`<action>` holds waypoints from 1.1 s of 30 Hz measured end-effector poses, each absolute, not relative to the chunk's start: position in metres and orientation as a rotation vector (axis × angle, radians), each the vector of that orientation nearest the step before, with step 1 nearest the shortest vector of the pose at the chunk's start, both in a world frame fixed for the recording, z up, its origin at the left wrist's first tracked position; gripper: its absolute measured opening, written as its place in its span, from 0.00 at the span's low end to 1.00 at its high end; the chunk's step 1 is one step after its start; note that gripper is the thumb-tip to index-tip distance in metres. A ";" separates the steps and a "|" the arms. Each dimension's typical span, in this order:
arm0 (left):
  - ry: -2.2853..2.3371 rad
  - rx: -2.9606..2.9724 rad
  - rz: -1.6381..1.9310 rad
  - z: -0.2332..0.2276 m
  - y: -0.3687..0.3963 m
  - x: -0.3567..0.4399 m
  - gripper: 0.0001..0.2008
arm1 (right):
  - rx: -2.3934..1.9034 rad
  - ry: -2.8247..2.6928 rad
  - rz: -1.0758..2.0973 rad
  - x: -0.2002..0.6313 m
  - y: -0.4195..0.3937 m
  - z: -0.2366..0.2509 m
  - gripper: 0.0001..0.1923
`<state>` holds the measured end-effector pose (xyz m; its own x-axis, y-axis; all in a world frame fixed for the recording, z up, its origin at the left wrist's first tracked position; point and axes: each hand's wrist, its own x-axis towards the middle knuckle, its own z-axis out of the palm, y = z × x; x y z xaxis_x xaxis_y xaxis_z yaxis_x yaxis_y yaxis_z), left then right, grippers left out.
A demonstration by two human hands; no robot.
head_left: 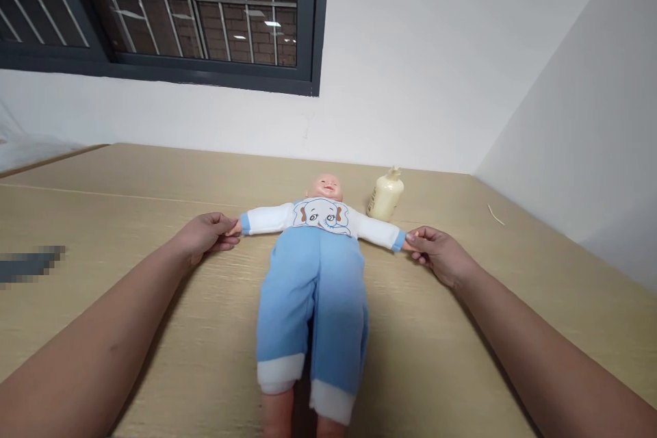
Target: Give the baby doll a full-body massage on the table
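A baby doll [321,246] lies on its back on the wooden table, head toward the wall and legs toward me. It wears a white top with an elephant face on the chest and blue trousers with white cuffs. Both its arms are stretched out sideways. My left hand [209,236] pinches the doll's hand on the left side, just past the blue sleeve cuff. On the other side, my right hand [436,252] grips the doll's other hand between thumb and fingers. The doll's feet are cut off by the bottom edge of the view.
A cream pump bottle [386,195] stands on the table [205,321] beside the doll's head, behind its right-side arm. A thin pale strip [495,214] lies farther right. White walls and a barred window [205,7] rise behind. A pixelated dark patch [31,265] sits at the left.
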<state>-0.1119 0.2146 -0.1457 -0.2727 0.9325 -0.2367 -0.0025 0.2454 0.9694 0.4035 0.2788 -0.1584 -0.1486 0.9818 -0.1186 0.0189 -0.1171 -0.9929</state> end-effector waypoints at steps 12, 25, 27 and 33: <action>1.535 0.836 1.192 -0.147 0.216 -0.117 0.08 | -1.189 -1.214 1.380 0.404 0.285 -0.165 0.18; 1.610 0.967 1.127 -0.138 0.211 -0.109 0.16 | -1.216 -1.359 1.411 0.398 0.277 -0.154 0.24; 1.630 0.981 1.148 -0.142 0.213 -0.109 0.17 | -1.265 -1.377 1.342 0.397 0.278 -0.156 0.25; 1.638 0.969 1.247 -0.148 0.218 -0.106 0.18 | -1.322 -1.377 1.207 0.400 0.284 -0.165 0.25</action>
